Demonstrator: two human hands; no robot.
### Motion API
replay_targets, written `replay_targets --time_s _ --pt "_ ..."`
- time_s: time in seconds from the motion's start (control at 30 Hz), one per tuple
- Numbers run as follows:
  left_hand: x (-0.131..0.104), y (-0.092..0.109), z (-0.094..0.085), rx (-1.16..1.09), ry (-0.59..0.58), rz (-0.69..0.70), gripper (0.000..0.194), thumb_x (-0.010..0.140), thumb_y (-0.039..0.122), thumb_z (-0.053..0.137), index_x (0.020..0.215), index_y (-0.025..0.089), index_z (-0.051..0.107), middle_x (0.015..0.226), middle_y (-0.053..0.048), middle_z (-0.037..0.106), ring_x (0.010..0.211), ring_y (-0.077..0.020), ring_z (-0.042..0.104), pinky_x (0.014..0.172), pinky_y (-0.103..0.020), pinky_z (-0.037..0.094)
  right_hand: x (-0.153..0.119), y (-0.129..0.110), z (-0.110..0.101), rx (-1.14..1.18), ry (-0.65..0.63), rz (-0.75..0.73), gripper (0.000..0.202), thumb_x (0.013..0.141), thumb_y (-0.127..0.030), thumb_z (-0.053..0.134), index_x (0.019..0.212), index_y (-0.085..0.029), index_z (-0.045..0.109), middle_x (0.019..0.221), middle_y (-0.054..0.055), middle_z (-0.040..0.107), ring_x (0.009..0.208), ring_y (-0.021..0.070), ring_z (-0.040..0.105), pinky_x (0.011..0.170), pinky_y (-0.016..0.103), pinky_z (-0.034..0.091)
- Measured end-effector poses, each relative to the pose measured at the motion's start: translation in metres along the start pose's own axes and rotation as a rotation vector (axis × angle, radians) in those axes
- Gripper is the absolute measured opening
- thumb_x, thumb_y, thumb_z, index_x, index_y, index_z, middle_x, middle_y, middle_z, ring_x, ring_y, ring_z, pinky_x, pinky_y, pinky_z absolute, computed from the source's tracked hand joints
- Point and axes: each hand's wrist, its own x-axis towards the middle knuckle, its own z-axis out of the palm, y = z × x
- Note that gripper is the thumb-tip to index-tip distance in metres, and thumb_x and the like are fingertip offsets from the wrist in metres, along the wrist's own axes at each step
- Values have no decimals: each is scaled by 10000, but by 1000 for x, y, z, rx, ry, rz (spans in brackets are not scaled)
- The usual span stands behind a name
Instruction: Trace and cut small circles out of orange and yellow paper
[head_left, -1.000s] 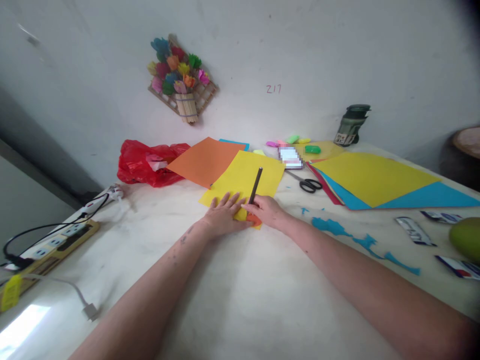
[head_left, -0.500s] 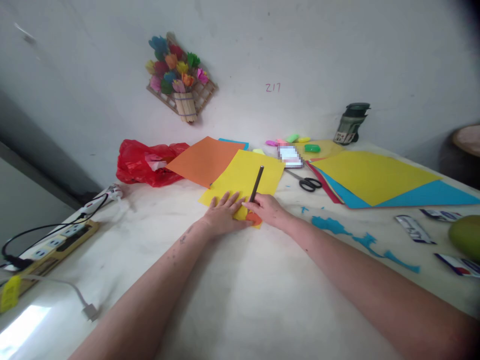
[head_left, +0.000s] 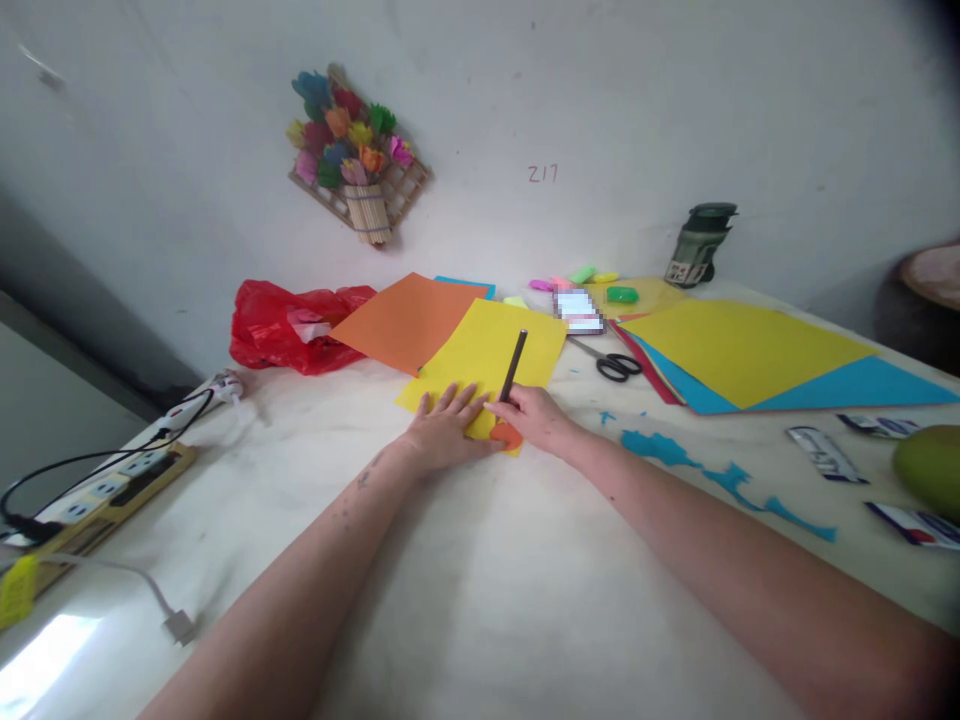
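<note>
While the bare left hand (head_left: 448, 432) is resting flat on a thin yellow paper sheet (head_left: 502, 345), with its fingers spreading a little apart, the bare right hand (head_left: 534, 415) is squeezing a thin, dark, stick-shaped pen (head_left: 514, 362), its thumb and fingers closing together around it. The pen is leaning, its top end pointing up; its low tip is looking too small and blurry, so I cannot tell whether it is touching paper. The yellow paper sheet is lying in the middle of the white table (head_left: 480, 570), and a small, flat orange paper piece (head_left: 507, 435) is lying on its near corner, between the 2 hands. At its far left, the yellow sheet is covering an edge of a big orange paper sheet (head_left: 409, 318). Beside that, a crumpled red plastic bag (head_left: 274, 330) is sitting. Metal scissors with black handles (head_left: 618, 368) are lying just right of the yellow sheet. Torn blue paper scraps (head_left: 660, 447) are lying near the right arm. Farther right, a wide yellow paper (head_left: 742, 350) is lying over a wide blue paper (head_left: 855, 388).
</note>
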Motion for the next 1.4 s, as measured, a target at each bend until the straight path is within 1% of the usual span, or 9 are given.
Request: replay_targets --time_s 0.27,0.5,0.73,0.87,1.03,1.4 --pt "0 -1 1 2 2 5 802 731 716 199 1404 295 88 1469 45 -25 1335 -264 -77 1047 -508 -19 0 -2 -3 -159 -2 18 262 791 -411 509 779 -171 613 755 54 675 708 169 613 606 248 429" --pt "2 -3 3 7 2 7 795 738 706 188 1406 287 86 1468 44 -22 1338 -258 -64 1040 -523 -31 0 3 -3 -130 14 -1 252 797 -406 500 797 -184 619 748 35 674 704 160 607 612 242 427" --pt "1 -1 1 7 -9 -3 806 732 707 188 1407 279 84 1466 56 -16 1339 -248 -70 1044 -521 -28 1 4 -3 -85 35 -18 237 790 -385 511 771 -170 607 708 29 658 664 149 594 590 233 421" --pt "1 -1 1 2 -6 -1 796 736 698 191 1407 286 74 1465 58 -23 1339 -243 -76 1043 -520 -33 0 5 -4 -45 45 -19 220 785 -362 518 728 -160 587 652 24 638 628 144 583 575 229 418" --pt "1 -2 3 2 -2 -3 786 741 690 188 1406 289 69 1464 58 -32 1339 -239 -80 1041 -524 -39 1 8 -2 6 53 -49 198 785 -339 519 758 -157 594 676 26 645 636 139 584 583 227 422" --pt "0 0 0 2 -9 -9 806 731 707 186 1407 284 65 1464 66 -25 1338 -248 -74 1042 -531 -25 0 6 -7 -118 59 -7 249 785 -398 512 751 -170 605 673 31 657 634 146 596 576 228 414"
